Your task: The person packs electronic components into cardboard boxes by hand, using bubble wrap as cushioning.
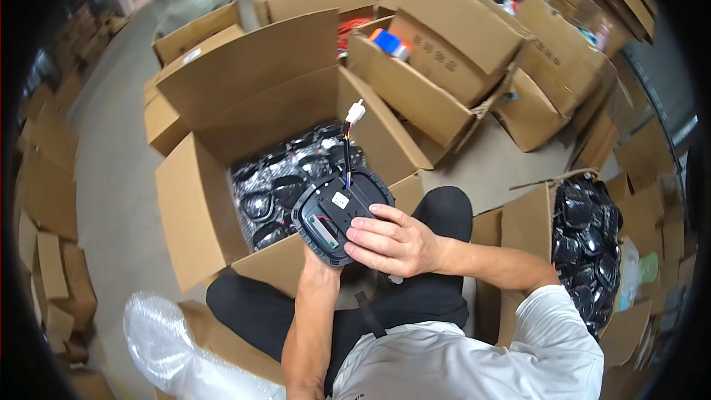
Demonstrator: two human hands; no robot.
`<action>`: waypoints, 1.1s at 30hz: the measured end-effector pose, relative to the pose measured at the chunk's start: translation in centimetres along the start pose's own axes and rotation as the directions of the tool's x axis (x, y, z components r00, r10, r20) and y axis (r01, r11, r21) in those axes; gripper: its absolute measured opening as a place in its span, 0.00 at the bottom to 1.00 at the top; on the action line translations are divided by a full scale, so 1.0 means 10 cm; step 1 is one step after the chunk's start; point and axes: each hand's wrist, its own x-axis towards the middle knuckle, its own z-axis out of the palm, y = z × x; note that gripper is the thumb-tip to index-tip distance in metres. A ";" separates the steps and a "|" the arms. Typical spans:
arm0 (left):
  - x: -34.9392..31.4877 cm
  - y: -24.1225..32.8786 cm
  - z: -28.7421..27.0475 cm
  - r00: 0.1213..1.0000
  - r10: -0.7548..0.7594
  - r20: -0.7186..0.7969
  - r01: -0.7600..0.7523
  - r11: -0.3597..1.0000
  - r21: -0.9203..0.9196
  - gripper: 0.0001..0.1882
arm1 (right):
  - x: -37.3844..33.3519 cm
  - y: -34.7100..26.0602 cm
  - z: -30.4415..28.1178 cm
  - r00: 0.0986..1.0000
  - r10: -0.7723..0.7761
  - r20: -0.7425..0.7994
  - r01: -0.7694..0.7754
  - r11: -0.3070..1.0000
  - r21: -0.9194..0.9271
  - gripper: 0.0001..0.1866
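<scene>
Above an open carton [194, 211] of wrapped parts, both hands [370, 244] grasp a black housing [337, 211].

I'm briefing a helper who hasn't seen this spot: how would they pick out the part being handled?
Find the big open cardboard box in front of the seated person, full of bagged black parts. Just above its near edge, both hands hold a black rounded module. Unlike the bagged ones, it is unwrapped and trails coloured wires up to a white connector.

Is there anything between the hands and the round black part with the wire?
No. Both hands already hold the round black part: the right hand lies on top, the left hand grips from below. Its wire sticks up free.
</scene>
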 end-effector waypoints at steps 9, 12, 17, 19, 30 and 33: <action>-0.24 0.27 -0.78 0.999 0.030 0.043 -0.023 0.987 -0.157 0.20 | 0.05 -0.31 0.54 1.000 -0.024 0.019 0.022 0.996 0.090 0.11; -0.24 0.29 -0.80 0.996 0.035 0.080 -0.019 0.982 -0.186 0.20 | 0.05 -0.33 0.59 1.000 0.000 0.022 -0.002 0.997 0.083 0.12; -0.21 0.27 -0.74 0.997 0.048 -0.058 -0.053 0.995 -0.082 0.20 | 0.04 -0.35 0.64 1.000 0.022 0.022 -0.024 0.997 0.071 0.12; -0.21 0.26 -0.76 0.995 0.054 -0.086 -0.060 0.996 -0.071 0.20 | 0.04 -0.36 0.65 0.999 0.032 0.025 -0.034 0.997 0.071 0.12; -0.15 0.23 -0.70 0.985 0.055 -0.165 -0.052 0.998 0.022 0.20 | -0.06 -0.35 0.67 0.996 0.088 0.034 -0.090 0.993 0.081 0.13; -0.15 0.20 -0.70 0.988 0.047 -0.149 -0.052 0.998 -0.027 0.20 | -0.08 -0.35 0.67 0.994 0.108 0.029 -0.110 0.990 0.085 0.12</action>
